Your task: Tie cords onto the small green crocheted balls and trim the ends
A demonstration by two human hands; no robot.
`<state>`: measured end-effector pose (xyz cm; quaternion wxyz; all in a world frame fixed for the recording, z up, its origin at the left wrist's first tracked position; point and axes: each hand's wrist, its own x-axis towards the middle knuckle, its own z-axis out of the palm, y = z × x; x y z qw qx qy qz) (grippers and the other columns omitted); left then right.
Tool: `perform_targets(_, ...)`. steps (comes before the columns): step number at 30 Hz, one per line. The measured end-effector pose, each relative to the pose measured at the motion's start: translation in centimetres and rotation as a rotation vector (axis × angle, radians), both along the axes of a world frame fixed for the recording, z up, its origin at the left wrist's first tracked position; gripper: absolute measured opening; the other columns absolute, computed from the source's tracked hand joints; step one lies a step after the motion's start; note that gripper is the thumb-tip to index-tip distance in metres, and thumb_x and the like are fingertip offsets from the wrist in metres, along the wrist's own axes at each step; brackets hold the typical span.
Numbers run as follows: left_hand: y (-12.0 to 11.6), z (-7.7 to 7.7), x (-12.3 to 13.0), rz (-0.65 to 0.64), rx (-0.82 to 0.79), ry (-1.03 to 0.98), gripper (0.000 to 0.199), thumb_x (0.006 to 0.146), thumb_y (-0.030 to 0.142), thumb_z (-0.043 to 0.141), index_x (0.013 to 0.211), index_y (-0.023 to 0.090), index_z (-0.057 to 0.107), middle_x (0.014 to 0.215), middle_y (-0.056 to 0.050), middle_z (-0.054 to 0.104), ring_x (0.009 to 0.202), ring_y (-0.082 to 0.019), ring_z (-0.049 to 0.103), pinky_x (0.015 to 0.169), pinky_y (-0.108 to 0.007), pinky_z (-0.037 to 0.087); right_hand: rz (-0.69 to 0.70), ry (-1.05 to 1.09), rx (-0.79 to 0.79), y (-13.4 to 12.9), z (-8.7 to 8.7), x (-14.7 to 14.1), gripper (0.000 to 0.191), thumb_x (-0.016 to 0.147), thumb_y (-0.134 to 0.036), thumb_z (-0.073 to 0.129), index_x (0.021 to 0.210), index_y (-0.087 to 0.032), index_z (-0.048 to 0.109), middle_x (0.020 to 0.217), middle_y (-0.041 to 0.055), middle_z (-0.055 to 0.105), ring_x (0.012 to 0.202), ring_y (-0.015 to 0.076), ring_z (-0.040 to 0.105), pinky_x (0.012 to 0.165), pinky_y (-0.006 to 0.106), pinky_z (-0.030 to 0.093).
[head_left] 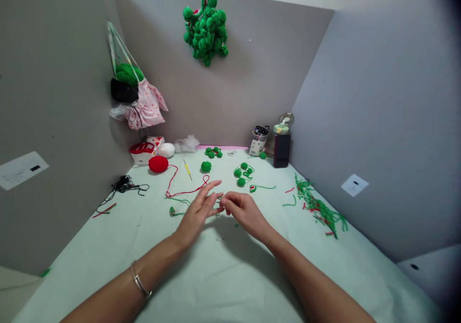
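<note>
My left hand (201, 210) is over the middle of the table, its fingers spread and pointing up and to the right. Against its fingertips, my right hand (243, 210) is closed in a pinch; what it holds is too small to make out, though a bit of green yarn shows between the hands. Beyond the left hand, red yarn (185, 193) runs from a red ball (158, 164). A small green crocheted piece (172, 211) with a yarn tail lies left of my left hand. Another small green, red and white piece (252, 188) rests behind my right hand.
Green balls (241, 182) and a yellow-handled hook (188, 170) lie farther back. Yarn scraps (320, 210) spread along the right, black yarn (124, 185) at the left. A phone (281, 150) and a pen cup (258, 143) stand at the back right. Green crochet pieces (207, 30) hang above.
</note>
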<state>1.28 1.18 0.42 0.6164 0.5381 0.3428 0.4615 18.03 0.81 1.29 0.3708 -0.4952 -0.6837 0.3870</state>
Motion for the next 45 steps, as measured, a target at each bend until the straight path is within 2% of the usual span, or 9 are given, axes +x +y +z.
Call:
perform_targets(5, -0.6, 0.1, 0.4, 0.075, 0.114, -0.117, 0.032, 0.097, 0.048, 0.043, 0.103, 0.024, 0.063, 0.142, -0.007, 0.052, 0.133, -0.026, 0.047, 0.105, -0.043, 0.044, 0.148, -0.131, 0.123, -1.1, 0.2, -1.0, 0.024, 0.089, -0.021, 0.05, 0.068, -0.016, 0.06, 0.062, -0.0027, 0.053, 0.059, 0.0097, 0.042, 0.057, 0.022, 0.031)
perform_targets(8, 0.0, -0.4, -0.4, 0.144, 0.346, 0.138, 0.043, 0.099, 0.04, 0.039, 0.07, 0.018, 0.061, 0.125, -0.009, 0.065, 0.132, -0.025, 0.047, 0.116, -0.046, 0.029, 0.122, -0.107, 0.087, -1.1, 0.4, -0.8, 0.022, 0.089, -0.022, 0.05, 0.071, -0.016, 0.061, 0.061, -0.0036, 0.051, 0.057, 0.0092, 0.04, 0.055, 0.022, 0.03)
perform_targets(14, 0.8, -1.7, -1.0, 0.219, 0.744, 0.499, 0.032, 0.097, 0.029, 0.045, 0.078, 0.018, 0.069, 0.121, -0.01, 0.066, 0.139, -0.026, 0.039, 0.12, -0.051, 0.017, 0.053, -0.044, 0.014, -0.5, 0.1, -0.2, 0.025, 0.091, -0.031, 0.051, 0.075, -0.015, 0.063, 0.06, -0.0042, 0.05, 0.054, 0.0085, 0.04, 0.052, 0.021, 0.03)
perform_targets(17, 0.8, -1.6, -0.8, 0.224, 0.627, 0.448, 0.025, 0.093, 0.032, 0.053, 0.086, 0.018, 0.073, 0.125, -0.012, 0.065, 0.14, -0.028, 0.036, 0.118, -0.051, 0.02, 0.061, -0.095, 0.074, -0.6, 0.1, -0.3, 0.026, 0.092, -0.03, 0.051, 0.073, -0.016, 0.061, 0.059, -0.0043, 0.051, 0.053, 0.0084, 0.039, 0.053, 0.022, 0.03)
perform_targets(23, 0.9, -0.9, -0.6, 0.097, -0.017, 0.052, 0.024, 0.087, 0.04, 0.063, 0.087, 0.018, 0.073, 0.12, -0.01, 0.069, 0.122, -0.026, 0.055, 0.113, -0.046, 0.03, 0.234, -0.424, 0.192, -1.4, 1.3, 0.7, 0.014, 0.09, -0.022, 0.057, 0.082, -0.018, 0.068, 0.077, 0.0003, 0.064, 0.068, 0.0113, 0.051, 0.065, 0.023, 0.033)
perform_targets(27, 0.9, -0.3, -0.6, 0.107, -0.104, -0.157, 0.021, 0.079, 0.037, 0.072, 0.081, 0.017, 0.068, 0.099, -0.005, 0.07, 0.105, -0.02, 0.061, 0.105, -0.039, 0.042, 0.437, -0.745, 0.205, -2.1, 0.6, 1.1, 0.007, 0.081, -0.013, 0.061, 0.08, -0.017, 0.067, 0.085, 0.0017, 0.065, 0.066, 0.0106, 0.05, 0.061, 0.024, 0.027)
perform_targets(32, 1.3, -0.7, -0.8, 0.099, -0.081, -0.079, 0.028, 0.079, 0.037, 0.072, 0.095, 0.015, 0.071, 0.081, -0.001, 0.065, 0.081, -0.014, 0.061, 0.09, -0.031, 0.049, 0.45, -0.917, 0.323, -2.8, -0.8, 0.0, 0.011, 0.08, -0.009, 0.055, 0.073, -0.014, 0.059, 0.08, 0.0025, 0.061, 0.057, 0.0091, 0.04, 0.054, 0.027, 0.016)
perform_targets(35, 1.3, -1.0, -1.1, 0.117, 0.0, 0.069, 0.031, 0.084, 0.038, 0.067, 0.105, 0.016, 0.072, 0.082, -0.002, 0.064, 0.08, -0.014, 0.06, 0.084, -0.028, 0.048, 0.412, -0.817, 0.3, -2.6, -0.5, -0.1, 0.01, 0.077, -0.007, 0.055, 0.072, -0.015, 0.058, 0.075, 0.0013, 0.06, 0.057, 0.009, 0.041, 0.054, 0.026, 0.019)
perform_targets(45, -0.1, -1.4, -1.0, 0.15, 0.543, 0.478, 0.037, 0.099, 0.029, 0.04, 0.129, 0.02, 0.061, 0.085, -0.003, 0.054, 0.08, -0.016, 0.053, 0.077, -0.027, 0.044, -0.023, 0.224, -0.015, -0.8, 0.9, 0.5, 0.015, 0.081, -0.029, 0.063, 0.088, -0.017, 0.069, 0.071, 0.0007, 0.063, 0.054, 0.0097, 0.049, 0.05, 0.022, 0.039)
